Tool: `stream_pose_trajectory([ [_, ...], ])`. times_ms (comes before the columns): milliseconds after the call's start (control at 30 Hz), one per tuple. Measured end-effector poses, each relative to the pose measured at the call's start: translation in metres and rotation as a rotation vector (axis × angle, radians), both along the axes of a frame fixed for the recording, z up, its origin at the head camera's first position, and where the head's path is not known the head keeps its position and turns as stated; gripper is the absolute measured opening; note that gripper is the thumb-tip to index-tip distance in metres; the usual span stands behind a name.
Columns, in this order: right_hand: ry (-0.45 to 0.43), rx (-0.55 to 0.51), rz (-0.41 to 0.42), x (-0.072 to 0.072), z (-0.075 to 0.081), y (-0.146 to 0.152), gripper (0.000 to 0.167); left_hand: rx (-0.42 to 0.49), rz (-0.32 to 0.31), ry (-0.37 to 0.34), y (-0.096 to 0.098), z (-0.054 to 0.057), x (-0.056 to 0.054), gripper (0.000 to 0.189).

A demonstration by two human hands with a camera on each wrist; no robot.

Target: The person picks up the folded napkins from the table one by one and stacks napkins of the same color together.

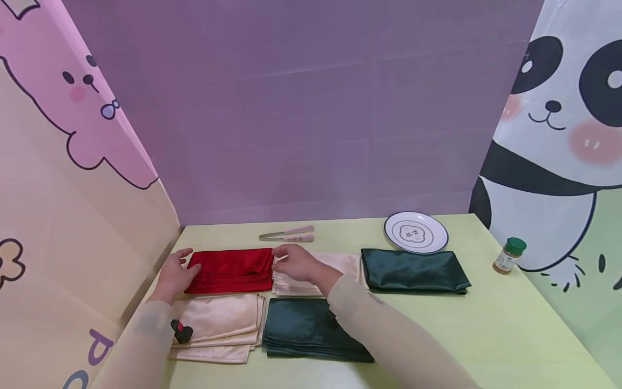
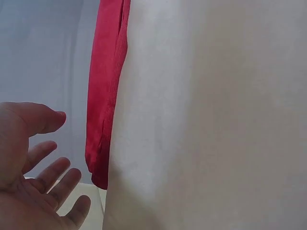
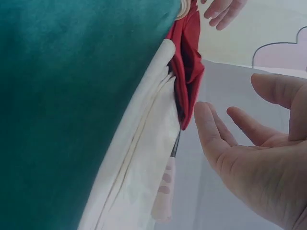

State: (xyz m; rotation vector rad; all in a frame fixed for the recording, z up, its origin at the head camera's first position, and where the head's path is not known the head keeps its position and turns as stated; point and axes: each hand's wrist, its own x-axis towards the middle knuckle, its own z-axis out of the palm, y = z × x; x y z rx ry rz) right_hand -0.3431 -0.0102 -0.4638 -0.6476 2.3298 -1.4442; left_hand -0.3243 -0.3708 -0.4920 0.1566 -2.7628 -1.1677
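Observation:
A folded red cloth (image 1: 230, 270) lies flat in the back row, at the left of the table. My left hand (image 1: 173, 276) is at its left edge, thumb over the near corner and fingers spread. At the cloth's right edge is my right hand (image 1: 298, 265), fingers extended, above a folded cream cloth (image 1: 345, 263). The left wrist view shows the left hand (image 2: 41, 167) loosely spread with nothing in it. Relaxed fingers of the right hand (image 3: 254, 143) show beside the red cloth (image 3: 187, 62) in the right wrist view, holding nothing.
A cream cloth (image 1: 218, 319) and a dark green cloth (image 1: 306, 329) lie in front; another green cloth (image 1: 413, 270) lies back right. Behind them are slim pink-handled utensils (image 1: 298, 237) and a white plate (image 1: 439, 237). A green-lidded jar (image 1: 509, 255) stands at the right edge.

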Motion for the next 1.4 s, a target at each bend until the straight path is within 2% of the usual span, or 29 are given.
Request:
stream_pose_trajectory([
  [267,0.036,-0.052,-0.014,0.013,0.012,0.018,0.043,0.057,-0.013,0.105,0.018,0.010,0.010,0.054],
  [467,0.089,-0.070,-0.033,0.017,0.013,0.034,0.041,0.084,-0.035,0.186,0.040,0.022,0.019,0.051],
  [700,0.091,-0.093,-0.037,0.026,0.013,0.052,0.041,0.115,-0.079,0.234,0.062,0.028,0.029,0.052],
  [967,0.138,-0.088,-0.043,0.041,0.018,0.066,0.041,0.142,-0.129,0.279,0.086,0.035,0.043,0.053],
  [1233,0.181,-0.080,-0.077,0.049,0.013,0.085,0.039,0.152,-0.184,0.299,0.106,0.037,0.060,0.054],
  [1400,0.183,-0.127,-0.083,0.057,0.010,0.100,0.039,0.143,-0.199,0.315,0.119,0.037,0.068,0.053],
])
